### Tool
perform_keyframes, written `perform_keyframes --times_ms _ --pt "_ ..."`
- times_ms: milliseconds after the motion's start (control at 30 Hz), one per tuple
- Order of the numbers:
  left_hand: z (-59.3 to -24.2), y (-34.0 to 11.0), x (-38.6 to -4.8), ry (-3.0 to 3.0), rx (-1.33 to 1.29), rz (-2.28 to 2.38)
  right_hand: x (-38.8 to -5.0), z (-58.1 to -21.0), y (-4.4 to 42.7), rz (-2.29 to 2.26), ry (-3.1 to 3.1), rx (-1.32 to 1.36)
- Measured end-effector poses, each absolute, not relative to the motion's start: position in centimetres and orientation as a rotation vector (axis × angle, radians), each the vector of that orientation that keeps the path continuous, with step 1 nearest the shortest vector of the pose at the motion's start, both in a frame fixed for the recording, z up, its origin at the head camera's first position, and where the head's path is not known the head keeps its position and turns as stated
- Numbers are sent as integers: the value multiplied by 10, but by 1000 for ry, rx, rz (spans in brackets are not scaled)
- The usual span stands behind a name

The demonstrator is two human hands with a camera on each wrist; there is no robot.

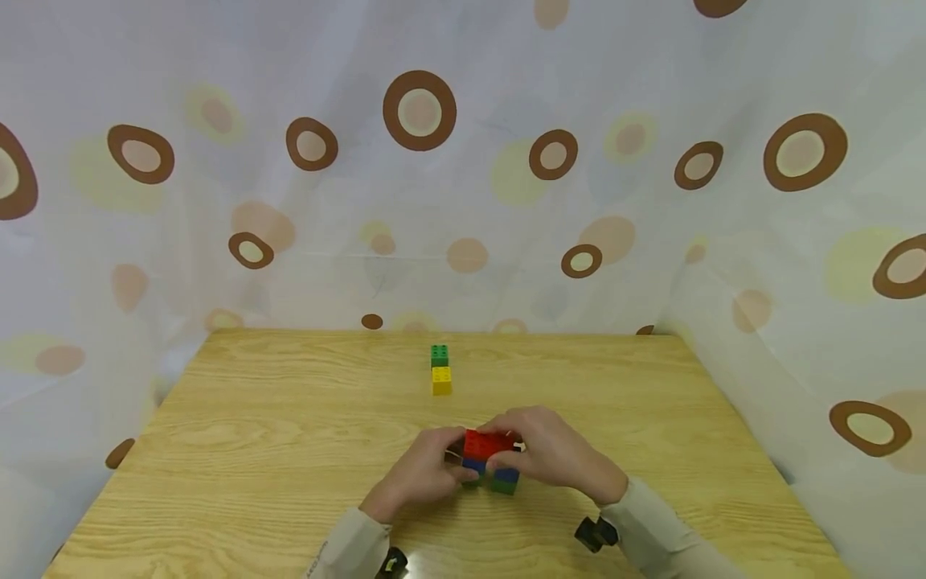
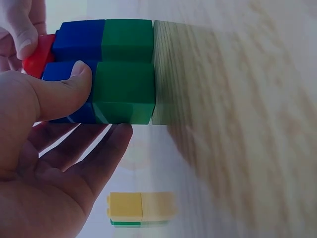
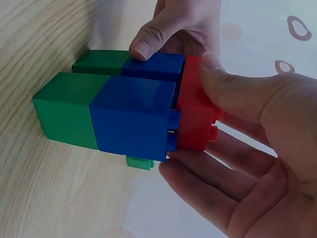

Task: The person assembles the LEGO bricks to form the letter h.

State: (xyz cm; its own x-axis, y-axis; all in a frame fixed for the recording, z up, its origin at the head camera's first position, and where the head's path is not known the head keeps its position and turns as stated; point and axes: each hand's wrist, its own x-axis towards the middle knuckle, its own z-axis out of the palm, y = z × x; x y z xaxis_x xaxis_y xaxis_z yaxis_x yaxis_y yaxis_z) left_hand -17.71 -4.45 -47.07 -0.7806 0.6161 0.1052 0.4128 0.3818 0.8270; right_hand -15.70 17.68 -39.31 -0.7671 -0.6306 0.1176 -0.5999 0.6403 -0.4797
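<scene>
Two short stacks stand side by side on the table, each a blue brick on a green brick. A red brick (image 1: 488, 445) lies across their tops. My left hand (image 1: 419, 473) grips the left stack, its thumb on the blue brick (image 2: 52, 72) above the green brick (image 2: 124, 82). With thumb and fingers, my right hand (image 1: 553, 452) holds the red brick over the right stack's blue brick (image 3: 132, 116) and green brick (image 3: 69, 110). In the right wrist view, blue studs show in a narrow gap below the red brick there.
Farther back on the wooden table (image 1: 289, 418) stand a yellow brick (image 1: 441, 382) and, just behind it, another green brick (image 1: 439, 355). A pale curtain with brown rings (image 1: 419, 110) hangs along the back and sides.
</scene>
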Motion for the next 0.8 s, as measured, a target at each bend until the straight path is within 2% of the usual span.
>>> perform_keyframes --times_ms 333,800 --pt "-470 -48 -177 2420 883 1324 -158 -396 177 -850 2720 -962" --pt "-470 -43 -175 2433 867 1325 -151 -403 178 -839 2854 -974"
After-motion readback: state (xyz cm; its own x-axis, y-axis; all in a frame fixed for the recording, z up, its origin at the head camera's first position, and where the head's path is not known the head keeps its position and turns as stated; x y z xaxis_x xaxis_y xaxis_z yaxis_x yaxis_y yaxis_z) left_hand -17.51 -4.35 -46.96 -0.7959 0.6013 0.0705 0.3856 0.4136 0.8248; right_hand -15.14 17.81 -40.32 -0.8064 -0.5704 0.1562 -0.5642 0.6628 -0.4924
